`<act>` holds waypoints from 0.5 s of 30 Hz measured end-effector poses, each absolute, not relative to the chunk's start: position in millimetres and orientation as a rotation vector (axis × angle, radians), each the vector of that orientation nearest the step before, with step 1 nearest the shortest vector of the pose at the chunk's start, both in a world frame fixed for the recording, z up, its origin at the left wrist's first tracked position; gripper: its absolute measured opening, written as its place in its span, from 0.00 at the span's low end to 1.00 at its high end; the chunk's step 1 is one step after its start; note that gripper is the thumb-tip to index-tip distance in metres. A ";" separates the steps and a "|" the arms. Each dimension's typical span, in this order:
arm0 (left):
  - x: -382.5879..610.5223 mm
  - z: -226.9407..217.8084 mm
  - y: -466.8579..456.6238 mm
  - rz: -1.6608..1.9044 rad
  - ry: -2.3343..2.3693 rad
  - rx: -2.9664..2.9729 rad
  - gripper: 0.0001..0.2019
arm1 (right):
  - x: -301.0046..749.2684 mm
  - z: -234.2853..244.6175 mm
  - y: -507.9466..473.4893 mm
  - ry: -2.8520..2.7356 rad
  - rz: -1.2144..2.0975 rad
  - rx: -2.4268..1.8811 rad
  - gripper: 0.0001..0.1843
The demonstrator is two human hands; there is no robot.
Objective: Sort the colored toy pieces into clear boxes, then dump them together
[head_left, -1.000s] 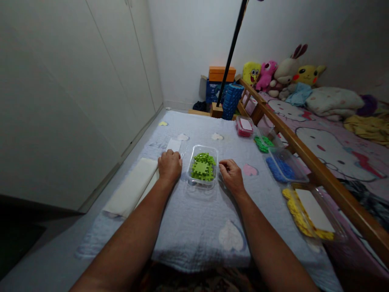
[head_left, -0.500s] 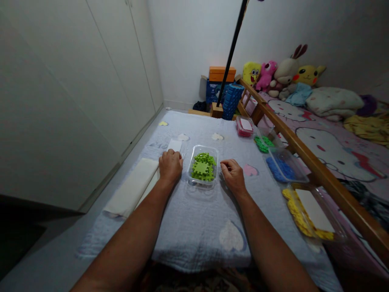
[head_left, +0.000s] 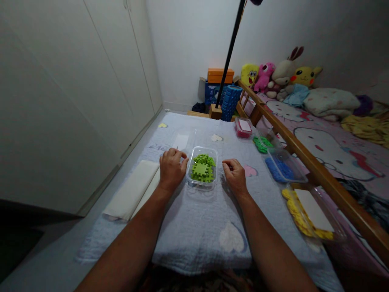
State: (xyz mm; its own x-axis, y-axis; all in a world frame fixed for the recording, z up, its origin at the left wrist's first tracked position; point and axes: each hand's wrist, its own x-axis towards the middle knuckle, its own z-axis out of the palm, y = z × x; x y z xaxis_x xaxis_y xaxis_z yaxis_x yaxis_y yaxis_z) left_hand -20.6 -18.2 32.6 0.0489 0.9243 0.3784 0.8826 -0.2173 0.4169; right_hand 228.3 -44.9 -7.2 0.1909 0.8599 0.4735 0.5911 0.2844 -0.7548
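While both hands rest on the heart-print blue cloth [head_left: 200,227], a clear plastic tub [head_left: 199,184] sits between them in head view, holding light-green notched interlocking pieces [head_left: 201,169]. Tub upright, top uncovered.

Left hand [head_left: 171,168]: just left of tub, palm down, fingers curled, thumb spread away from them, no object visible in the grip. Clear lid with white label [head_left: 181,141] flat just beyond the fingers; contact unclear. Folded cream cloth [head_left: 132,190] left of that wrist, near side.

Right hand [head_left: 234,173]: right of tub, not touching it, fingers curled, thumb against index side; can't tell if anything is pinched.

Right edge, far to near: lidded tub of pink-red pieces [head_left: 243,134], green pieces [head_left: 261,144], clear tub of blue pieces [head_left: 278,169], yellow pieces [head_left: 294,215] by a clear container with white label [head_left: 314,210]. Wooden bed rail [head_left: 288,132] runs alongside, plush toys [head_left: 282,75] far right on the bed
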 end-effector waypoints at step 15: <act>23.9 48.5 -66.5 0.782 1.466 2.529 0.02 | 224.2 1.5 -49.3 -1.503 0.353 -1.354 0.13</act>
State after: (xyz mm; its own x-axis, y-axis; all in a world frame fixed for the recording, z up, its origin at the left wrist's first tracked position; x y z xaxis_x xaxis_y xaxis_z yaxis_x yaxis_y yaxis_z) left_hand 23.9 -66.5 48.5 0.3990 0.8370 0.3745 0.7772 -0.5254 0.3462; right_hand 224.2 -49.3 1.5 0.1722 0.8589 0.4823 0.5549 0.3200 -0.7679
